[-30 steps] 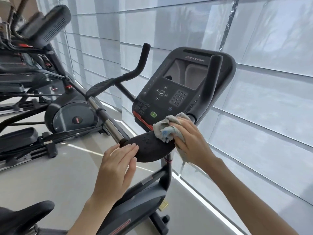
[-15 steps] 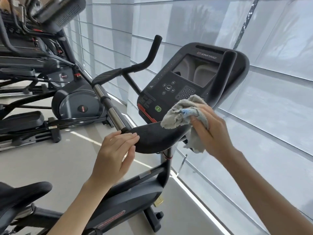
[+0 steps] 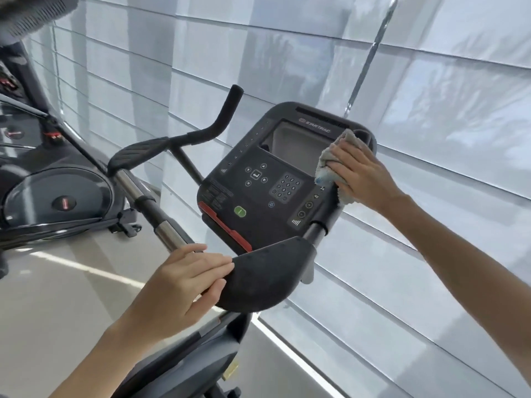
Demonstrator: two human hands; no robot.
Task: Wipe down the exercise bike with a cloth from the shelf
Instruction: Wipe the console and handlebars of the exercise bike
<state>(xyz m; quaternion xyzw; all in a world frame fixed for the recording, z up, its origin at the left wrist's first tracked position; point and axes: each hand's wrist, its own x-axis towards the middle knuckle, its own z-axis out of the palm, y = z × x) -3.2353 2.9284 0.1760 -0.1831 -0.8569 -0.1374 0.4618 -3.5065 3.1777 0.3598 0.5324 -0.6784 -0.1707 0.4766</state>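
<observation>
Right hand (image 3: pixel 359 173) clenches the cloth (image 3: pixel 326 165) round the upright handle (image 3: pixel 330 205), axis running steeply up; left hand (image 3: pixel 184 282) fingers rest flat on the pad (image 3: pixel 267 277).

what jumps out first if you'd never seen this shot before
The dark bike console fills the middle, its screen and keypad tilted toward the camera. At its right edge the right hand wraps a grey cloth round the upright handlebar, while the left hand rests on the black arm pad in front. Pale window blinds span the background.
</observation>
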